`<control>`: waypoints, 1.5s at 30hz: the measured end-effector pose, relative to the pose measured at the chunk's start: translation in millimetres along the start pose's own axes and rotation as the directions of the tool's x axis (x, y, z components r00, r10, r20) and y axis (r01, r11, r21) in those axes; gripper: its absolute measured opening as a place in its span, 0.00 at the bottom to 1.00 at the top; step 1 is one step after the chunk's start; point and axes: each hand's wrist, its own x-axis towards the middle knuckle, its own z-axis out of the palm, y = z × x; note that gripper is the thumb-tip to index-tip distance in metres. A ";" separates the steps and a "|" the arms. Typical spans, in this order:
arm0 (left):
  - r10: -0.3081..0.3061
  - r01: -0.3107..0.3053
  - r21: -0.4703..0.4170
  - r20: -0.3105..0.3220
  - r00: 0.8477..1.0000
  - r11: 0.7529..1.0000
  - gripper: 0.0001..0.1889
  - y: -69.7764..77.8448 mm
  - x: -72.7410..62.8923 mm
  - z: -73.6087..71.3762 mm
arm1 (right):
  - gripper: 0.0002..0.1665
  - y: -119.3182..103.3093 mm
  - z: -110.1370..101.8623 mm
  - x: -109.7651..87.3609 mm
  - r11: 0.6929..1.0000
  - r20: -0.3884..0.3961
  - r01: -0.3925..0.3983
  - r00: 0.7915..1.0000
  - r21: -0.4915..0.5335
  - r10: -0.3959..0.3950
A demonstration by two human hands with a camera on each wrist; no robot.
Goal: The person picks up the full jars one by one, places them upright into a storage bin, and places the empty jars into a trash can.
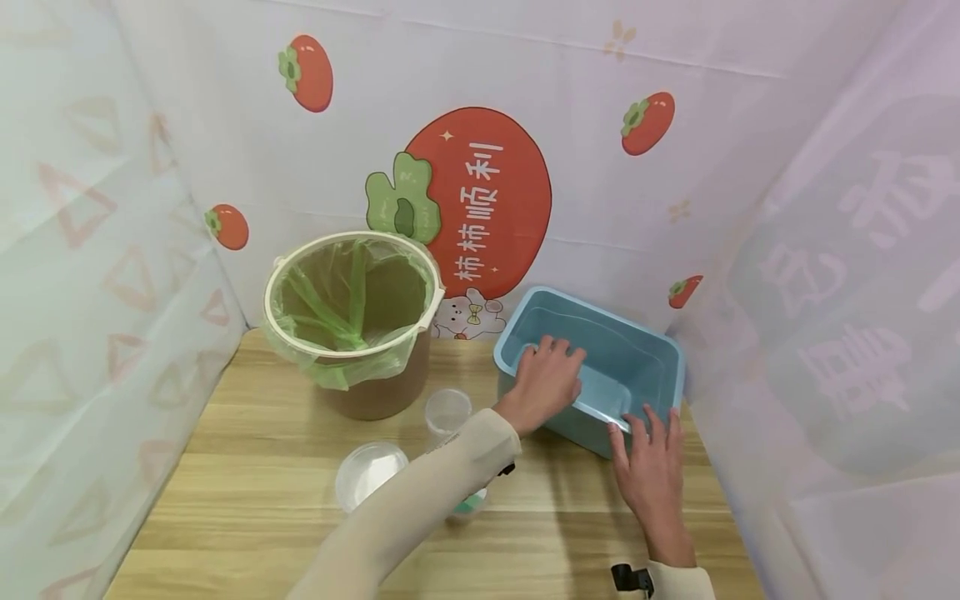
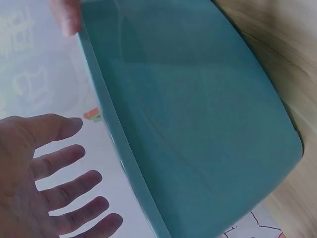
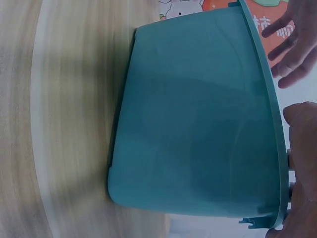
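A blue plastic bin (image 1: 573,423) stands on the wooden table at the right. Over its left part reaches my left hand (image 1: 546,379); in the left wrist view its fingers (image 2: 74,193) are spread, with nothing between them. A pale curved edge shows by these fingertips in the head view. At the bin's near right corner is my right hand (image 1: 651,458), fingers laid loosely over the rim (image 3: 270,94). Its thumb (image 3: 299,114) stands apart from the other fingers in the right wrist view. The bin's near side hides part of its inside.
A brown bucket (image 1: 382,396) lined with a green bag (image 1: 330,321) stands at the back left. Clear plastic containers (image 1: 447,407) stand on the table (image 1: 247,467), one with green in it (image 1: 472,502), partly behind my left sleeve (image 1: 420,492). Printed cloth (image 1: 585,208) encloses the table.
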 end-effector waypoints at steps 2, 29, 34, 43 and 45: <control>-0.005 0.005 -0.001 -0.028 1.000 1.000 0.19 -2.3 -7.4 -0.3 | 0.24 -3.6 -1.4 0.3 0.999 0.034 -0.044 0.998 0.013 0.044; -0.056 0.060 0.014 -0.191 0.980 0.998 0.24 -40.5 -89.5 5.9 | 0.20 -61.5 0.2 27.4 0.993 0.063 -0.042 0.997 0.111 0.035; -0.060 0.067 0.024 -0.223 0.973 0.997 0.25 -50.2 -110.6 10.1 | 0.21 -78.9 6.8 27.1 0.991 0.054 0.006 0.998 0.130 -0.014; -0.091 0.099 0.026 -0.232 0.968 0.995 0.25 -71.5 -142.7 12.5 | 0.28 -108.2 18.2 22.9 0.986 0.104 0.065 0.991 0.156 -0.082; -0.090 0.097 0.020 -0.225 0.970 0.995 0.25 -77.6 -149.4 11.9 | 0.28 -114.5 21.4 22.9 0.984 0.116 0.073 0.989 0.164 -0.093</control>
